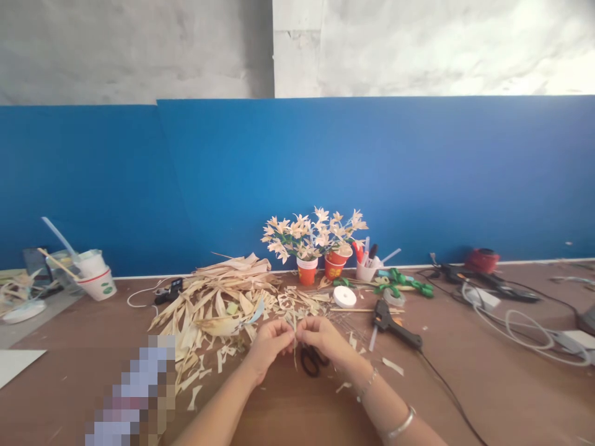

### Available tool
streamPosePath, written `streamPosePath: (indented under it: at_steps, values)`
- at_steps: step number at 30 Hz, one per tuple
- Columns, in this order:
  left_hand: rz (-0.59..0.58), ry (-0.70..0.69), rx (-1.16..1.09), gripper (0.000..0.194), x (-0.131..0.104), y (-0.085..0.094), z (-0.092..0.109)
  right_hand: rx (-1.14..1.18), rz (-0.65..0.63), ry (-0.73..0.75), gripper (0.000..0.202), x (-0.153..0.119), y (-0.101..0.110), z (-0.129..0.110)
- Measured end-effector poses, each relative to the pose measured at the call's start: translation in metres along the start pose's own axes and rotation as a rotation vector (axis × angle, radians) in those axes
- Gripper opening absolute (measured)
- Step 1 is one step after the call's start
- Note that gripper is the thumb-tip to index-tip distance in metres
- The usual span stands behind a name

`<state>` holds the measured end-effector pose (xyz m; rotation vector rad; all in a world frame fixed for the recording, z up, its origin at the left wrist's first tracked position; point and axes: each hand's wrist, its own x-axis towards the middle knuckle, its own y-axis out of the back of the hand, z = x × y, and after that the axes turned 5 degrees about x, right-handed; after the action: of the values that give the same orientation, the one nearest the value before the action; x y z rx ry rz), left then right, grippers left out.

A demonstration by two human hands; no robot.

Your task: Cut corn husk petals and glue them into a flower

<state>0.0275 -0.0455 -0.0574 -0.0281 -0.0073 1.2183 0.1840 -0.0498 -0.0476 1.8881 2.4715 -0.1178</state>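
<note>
Both hands meet above the front middle of the table. My left hand (271,344) is closed, thumb and fingers pinching a thin pale husk strip (295,356). From the other side my right hand (321,336) pinches the same strip, its fingertips almost touching the left ones. The strip runs roughly upright between the hands. Just beneath my right hand lie black-handled scissors (310,365), their blades hidden. A heap of dried husks (223,297) spreads behind and left of my left hand, with cut scraps around it. To the right rests a black glue gun (395,325).
Paper cups (307,272) with pale husk flowers (320,229) stand against the blue partition (325,155). A white tape roll (344,297) and green tape pieces (395,282) lie nearby. Cables (515,331) cross the right side. A white cup (97,285) stands far left.
</note>
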Motion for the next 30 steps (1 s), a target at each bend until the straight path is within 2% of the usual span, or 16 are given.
streamPosePath:
  at_steps: [4,12,16,19,22,24,27,30]
  values:
    - [0.049,-0.005,0.111,0.011,0.003,0.000,-0.003,-0.029,0.011,-0.007,0.015,0.001,0.000,0.002]
    - [0.136,-0.133,0.344,0.006,0.007,-0.002,-0.012,-0.067,0.053,0.009,0.007,0.007,0.000,0.008]
    - [0.155,-0.124,0.329,0.005,0.007,0.003,-0.007,-0.029,0.053,-0.007,0.007,0.006,0.003,0.007]
    - [0.254,-0.061,0.266,0.005,0.009,0.014,0.001,0.129,0.041,0.033,0.012,0.005,0.010,0.005]
    - [0.320,-0.069,0.189,0.011,0.010,0.020,0.006,0.266,0.051,0.082,0.018,0.004,0.015,0.003]
    - [0.253,-0.057,0.165,0.015,0.008,0.018,0.006,0.264,0.064,0.083,0.023,0.005,0.015,0.003]
    - [0.107,-0.046,0.183,0.018,0.005,0.008,0.005,0.132,0.045,0.059,0.026,0.004,0.011,0.003]
    - [0.069,-0.105,0.280,0.013,0.002,0.001,0.003,-0.027,0.017,-0.003,0.024,0.002,0.007,0.002]
